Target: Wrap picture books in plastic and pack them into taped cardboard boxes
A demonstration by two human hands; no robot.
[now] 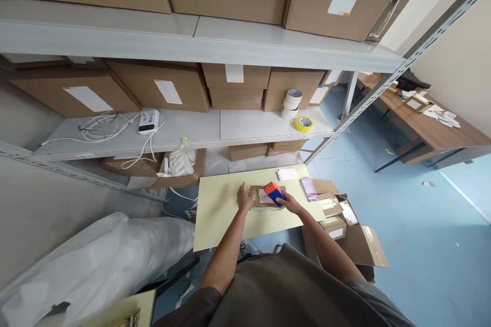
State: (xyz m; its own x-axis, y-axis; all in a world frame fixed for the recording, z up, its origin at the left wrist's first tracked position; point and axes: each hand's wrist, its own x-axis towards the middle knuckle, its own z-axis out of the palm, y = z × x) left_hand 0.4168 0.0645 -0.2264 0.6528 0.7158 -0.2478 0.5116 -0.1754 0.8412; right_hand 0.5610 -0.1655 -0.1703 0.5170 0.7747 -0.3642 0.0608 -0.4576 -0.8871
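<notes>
A small taped cardboard box (258, 197) with a white label (264, 196) lies on the pale yellow table (222, 214). At the box's left end, my left hand (244, 197) steadies it with bent fingers. My right hand (290, 202) is closed round a blue block-shaped handheld tool (275, 195) with an orange end. The tool is tilted over the right part of the box and hides some of it. I cannot tell whether it touches the box. Behind it lies a stack of white labels or cards (287, 173), with a blurred-out phone-like item (309, 189) to the right.
Rolls of white tape (290, 103) and a yellow tape roll (304, 123) sit on the shelf (253, 125) ahead, with a white power strip (149, 121). An open carton of small boxes (360, 245) stands right of the table. White plastic wrap (115, 250) bulges at the left.
</notes>
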